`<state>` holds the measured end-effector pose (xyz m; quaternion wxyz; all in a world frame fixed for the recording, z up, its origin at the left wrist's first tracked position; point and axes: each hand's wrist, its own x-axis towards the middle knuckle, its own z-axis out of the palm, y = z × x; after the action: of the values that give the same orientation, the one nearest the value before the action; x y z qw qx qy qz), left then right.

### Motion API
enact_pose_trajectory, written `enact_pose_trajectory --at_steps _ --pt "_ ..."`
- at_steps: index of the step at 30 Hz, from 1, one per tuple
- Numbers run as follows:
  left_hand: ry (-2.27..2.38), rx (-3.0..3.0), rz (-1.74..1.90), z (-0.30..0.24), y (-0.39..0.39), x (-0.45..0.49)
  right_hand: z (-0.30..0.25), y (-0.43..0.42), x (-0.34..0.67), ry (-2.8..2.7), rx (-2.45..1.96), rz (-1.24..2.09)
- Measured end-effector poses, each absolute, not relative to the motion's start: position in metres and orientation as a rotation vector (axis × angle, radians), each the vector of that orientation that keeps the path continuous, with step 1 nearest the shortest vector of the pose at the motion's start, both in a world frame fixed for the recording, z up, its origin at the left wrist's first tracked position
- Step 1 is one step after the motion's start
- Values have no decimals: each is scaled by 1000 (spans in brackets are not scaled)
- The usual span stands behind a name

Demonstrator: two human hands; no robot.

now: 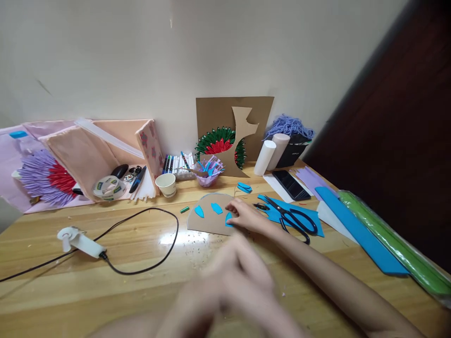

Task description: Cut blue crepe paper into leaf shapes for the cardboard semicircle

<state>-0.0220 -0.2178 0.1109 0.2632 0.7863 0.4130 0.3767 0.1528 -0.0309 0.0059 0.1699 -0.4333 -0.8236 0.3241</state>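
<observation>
Low in the foreground, my left hand [197,288] and my right hand [252,281] are close together and overlap above the table. Motion smears both, so their fingers and anything between them cannot be made out. Beyond them, another person's hand reaches in from the right. Its fingertips are at a blue petal-shaped cutout [229,219] on a rounded piece of cardboard [207,226]. Two more blue cutouts lie on that cardboard, a pointed one [199,211] and a middle one [216,208]. Past the cardboard sits a small stack of blue cutouts [244,187].
Black-handled scissors [294,218] lie on blue sheet material [319,227] at the right, near a phone [291,184]. A paper cup [166,185] and a bowl of scraps [207,180] stand behind. At left is a white corded tool [82,242] with a looping black cable [178,234].
</observation>
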Motion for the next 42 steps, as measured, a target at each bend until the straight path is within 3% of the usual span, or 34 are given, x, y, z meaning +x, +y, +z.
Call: enact_pose_trajectory --at_steps 7,12,17,21,31,42 --pt "1763 2123 870 31 -103 -58 -5 -26 158 -2252 -1249 1192" --pt "1665 2039 878 5 -97 -52 -5 -20 162 -2042 -1207 1438" --pt "1345 1444 918 6 -101 -13 10 -28 161 -1688 -1115 1738" --pt "1329 1302 1032 -1 -89 3 8 -29 164 -1577 -1158 1665" --pt "1486 1575 1169 -6 -35 49 -2 -10 212 -1390 -1160 1212" --pt "1275 1604 1323 23 -76 46 9 -48 196 -1429 -924 1377"
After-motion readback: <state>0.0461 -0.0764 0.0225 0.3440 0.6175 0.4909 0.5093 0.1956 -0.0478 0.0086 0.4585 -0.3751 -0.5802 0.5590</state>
